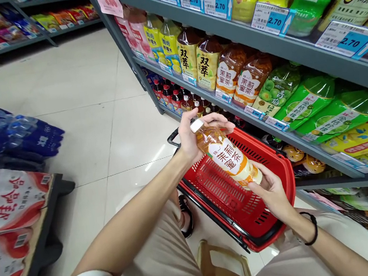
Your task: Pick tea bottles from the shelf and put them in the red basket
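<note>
Bottle of jasmine honey tea (pixel 228 154), up above the red shopping basket (pixel 288 179), and both hands are on it! Right hand (pixel 272 190) has the base, thumb on the near side, fingers around the far side: that grip is clamped on the bottle. Left hand (pixel 189 138) cradles the neck end beside the white cap (pixel 197 125), fingers stretched out behind; how firmly that grip presses, I can't tell.

Good handling here, I'd say, lets the right hand take the weight at the base while the left simply steadies the neck, no hard squeeze on what is probably thin plastic.

Now its line: long axis on a slant, cap toward the view's upper left, base toward the lower right. Printed label (pixel 232 161) faces up at the wearer, while matching bottles (pixel 251 80) stand on the shelf (pixel 315 145) beyond.
</note>
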A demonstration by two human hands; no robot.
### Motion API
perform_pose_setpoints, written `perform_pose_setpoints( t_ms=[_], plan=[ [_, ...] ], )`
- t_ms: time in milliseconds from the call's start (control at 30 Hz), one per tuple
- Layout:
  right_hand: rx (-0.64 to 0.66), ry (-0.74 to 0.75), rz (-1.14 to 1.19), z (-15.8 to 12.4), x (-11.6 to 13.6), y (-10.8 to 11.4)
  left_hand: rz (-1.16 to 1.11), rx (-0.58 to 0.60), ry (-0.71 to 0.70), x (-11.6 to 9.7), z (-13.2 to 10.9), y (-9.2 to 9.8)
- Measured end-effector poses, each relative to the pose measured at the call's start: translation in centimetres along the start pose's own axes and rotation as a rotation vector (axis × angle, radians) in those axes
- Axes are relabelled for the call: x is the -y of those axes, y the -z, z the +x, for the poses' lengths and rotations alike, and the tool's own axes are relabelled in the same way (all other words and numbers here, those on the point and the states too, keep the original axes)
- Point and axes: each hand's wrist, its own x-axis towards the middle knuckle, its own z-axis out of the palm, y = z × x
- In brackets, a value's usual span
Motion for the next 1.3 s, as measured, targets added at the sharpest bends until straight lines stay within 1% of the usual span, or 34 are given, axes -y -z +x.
perform_pose_setpoints(
  t_ms=[200, 300, 400, 533, 567, 633, 700, 767, 833, 867, 967, 1000, 1067, 1167, 1233, 1300],
  plan=[
    [0.016, 0.131, -0.163, 0.4, -0.1, 0.2, 0.083, -0.002, 0.014, 0.0, -0.3, 0.1],
    [0.000, 0.245, -0.393, 0.9, 0.0, 0.9, 0.183, 0.053, 0.042, 0.0, -0.4, 0.0],
    [-0.014, 0.339, -0.672, 1.5, 0.2, 1.8, 0.315, 0.141, 0.093, 0.0, -0.5, 0.3],
    [0.027, 0.353, -0.956, 2.5, 0.7, 3.1, 0.590, 0.308, 0.182, 0.4, -0.4, 0.8],
    [0.055, 0.332, -1.025, 2.7, 0.9, 3.4, 0.669, 0.329, 0.208, 0.7, -0.4, 0.8],
    [0.149, 0.233, -1.225, 3.2, 1.4, 4.1, 0.792, 0.313, 0.238, 2.2, -0.1, 0.7],
    [0.305, 0.070, -1.480, 3.7, 2.3, 5.0, 0.866, 0.261, 0.235, 4.7, 0.4, 0.5],
    [0.361, -0.052, -1.551, 4.2, 3.2, 6.2, 0.980, 0.212, 0.252, 8.5, 1.1, 0.3],
    [0.371, -0.193, -1.568, 4.6, 4.2, 7.8, 1.231, 0.115, 0.298, 13.1, 2.0, 0.1],
    [0.368, -0.274, -1.581, 4.7, 4.5, 8.7, 1.301, 0.098, 0.330, 15.5, 2.4, 0.0],
    [0.340, -0.479, -1.612, 4.7, 5.5, 10.9, 1.435, 0.091, 0.435, 22.4, 3.6, -0.3],
    [0.331, -0.518, -1.614, 4.7, 5.7, 11.4, 1.475, 0.094, 0.483, 24.5, 4.0, -0.4],
    [0.323, -0.550, -1.597, 4.4, 6.3, 12.1, 1.542, 0.101, 0.572, 27.9, 4.7, -0.8],
    [0.323, -0.536, -1.544, 3.8, 6.9, 12.9, 1.586, 0.131, 0.650, 31.7, 5.8, -1.3],
    [0.314, -0.533, -1.517, 3.3, 7.2, 13.4, 1.588, 0.152, 0.674, 33.4, 6.5, -1.7],
    [0.296, -0.546, -1.504, 2.9, 7.4, 14.0, 1.583, 0.157, 0.705, 34.3, 7.0, -2.3]
  ],
)
